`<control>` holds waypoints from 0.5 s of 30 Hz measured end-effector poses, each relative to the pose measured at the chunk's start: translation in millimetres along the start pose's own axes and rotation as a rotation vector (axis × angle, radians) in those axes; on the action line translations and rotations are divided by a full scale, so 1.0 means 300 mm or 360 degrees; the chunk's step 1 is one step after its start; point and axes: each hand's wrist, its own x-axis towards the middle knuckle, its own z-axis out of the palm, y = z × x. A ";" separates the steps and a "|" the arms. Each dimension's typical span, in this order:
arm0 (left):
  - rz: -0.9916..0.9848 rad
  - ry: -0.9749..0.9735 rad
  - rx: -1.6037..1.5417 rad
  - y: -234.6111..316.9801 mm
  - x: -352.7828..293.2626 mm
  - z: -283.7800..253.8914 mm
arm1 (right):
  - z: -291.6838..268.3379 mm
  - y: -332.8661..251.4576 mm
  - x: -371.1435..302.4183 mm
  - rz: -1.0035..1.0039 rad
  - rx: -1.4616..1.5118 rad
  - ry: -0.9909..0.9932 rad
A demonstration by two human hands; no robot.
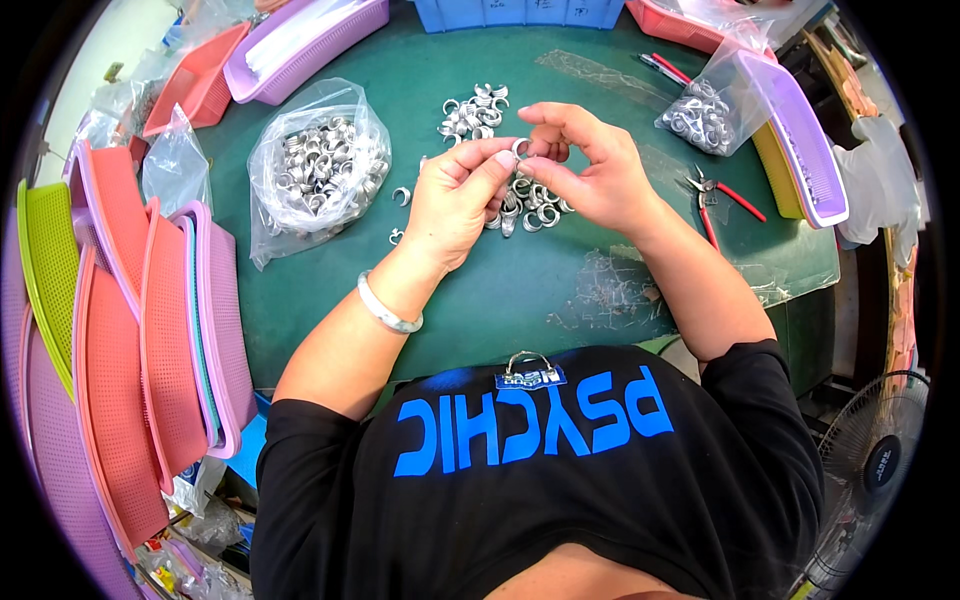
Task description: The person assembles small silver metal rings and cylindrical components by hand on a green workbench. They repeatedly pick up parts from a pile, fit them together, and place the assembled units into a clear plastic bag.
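Note:
A small silver metal ring (519, 147) is held up between my two hands, over the middle of the green table. My left hand (450, 200) pinches it between thumb and forefinger. From the other side, the thumb and a finger of my right hand (592, 165) close on it, with the forefinger lifted and curved above. Beneath and beside my hands lies a loose pile of similar rings (530, 205), partly covered by the fingers. Beyond them sits another pile of rings (474, 112). A couple of single rings (401, 196) lie left of my left hand.
An open clear bag of rings (330, 165) rests on the left. On the right are red-handled pliers (712, 195), another bag of rings (700, 118) and a purple basket (800, 150). Stacked plastic baskets (175, 350) crowd the left edge; a blue crate (520, 14) stands behind.

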 end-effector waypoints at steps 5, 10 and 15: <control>-0.0034 -0.0002 -0.0009 -0.002 0.001 -0.004 | -0.002 0.004 -0.001 0.0005 -0.0043 -0.0017; -0.0064 -0.0042 -0.0088 -0.006 0.005 -0.010 | 0.001 0.000 -0.002 0.0019 -0.0061 -0.0013; -0.0126 -0.0019 -0.0136 -0.006 0.007 -0.012 | 0.009 -0.004 -0.009 0.0061 -0.0086 -0.0015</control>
